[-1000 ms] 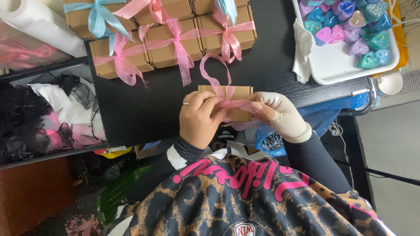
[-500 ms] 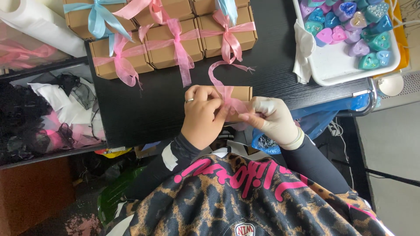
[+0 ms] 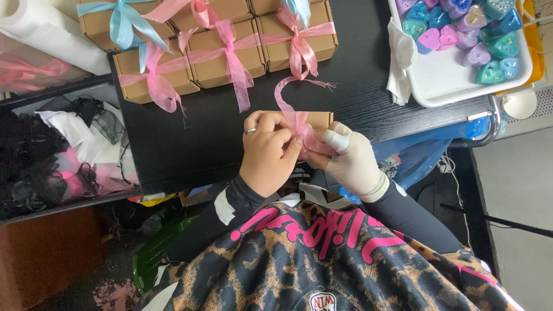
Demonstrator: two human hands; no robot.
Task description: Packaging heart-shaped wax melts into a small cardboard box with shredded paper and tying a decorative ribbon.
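At the near edge of the black wood-grain table (image 3: 219, 132), a small brown cardboard box (image 3: 318, 120) is worked on by both hands, which are brought close together over it. The left hand (image 3: 268, 151), bare and ringed on one finger, is closed with its fingertips pinched on a sheer pink ribbon (image 3: 296, 115) at the top of the box. The right hand (image 3: 348, 158), covered by a pale glove, is likewise clamped on the ribbon from the other side, one finger stretched along the box's front. A loose loop of the ribbon is seen rising away from the hands, its frayed end lying on the table just below the row of finished boxes.

Beyond the hands, a cluster of brown cardboard boxes tied with pink bows (image 3: 227, 49) is set out side by side along the far part of the table; one box tied with a light blue bow (image 3: 112, 23) is placed at the left end. To the right, a white rectangular tray (image 3: 449, 78) is found, in which heart-shaped pieces in teal, purple and pink (image 3: 466, 26) are gathered, and a crumpled white cloth (image 3: 400, 60) is draped against the tray's left rim. Left of the table, a heap of black, white and pink fabric (image 3: 63, 150) is piled.
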